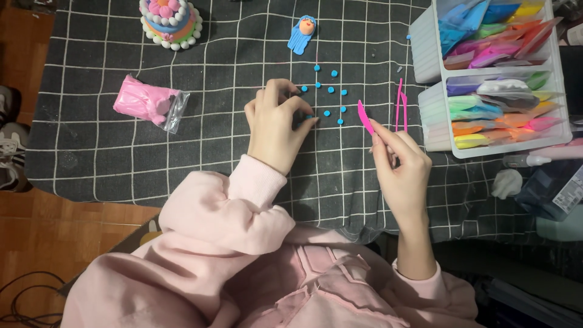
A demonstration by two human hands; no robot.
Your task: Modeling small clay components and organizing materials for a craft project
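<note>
You were mid-way laying out blue clay balls (328,90) at frame centre: left hand (276,124) pinching one, right hand (398,164) gripping the pink sculpting tool (365,117). Setting it down probably needed a light touch.

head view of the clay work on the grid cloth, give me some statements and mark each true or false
1. The right hand holds a pink plastic tool. True.
2. The left hand rests on the bag of pink clay. False: the bag lies apart to the left; the fingertips are at the small blue clay balls.
3. The clay cake sits inside the white bin. False: it stands on the checked cloth.
4. A blue clay figure lies beyond the balls. True.
</note>
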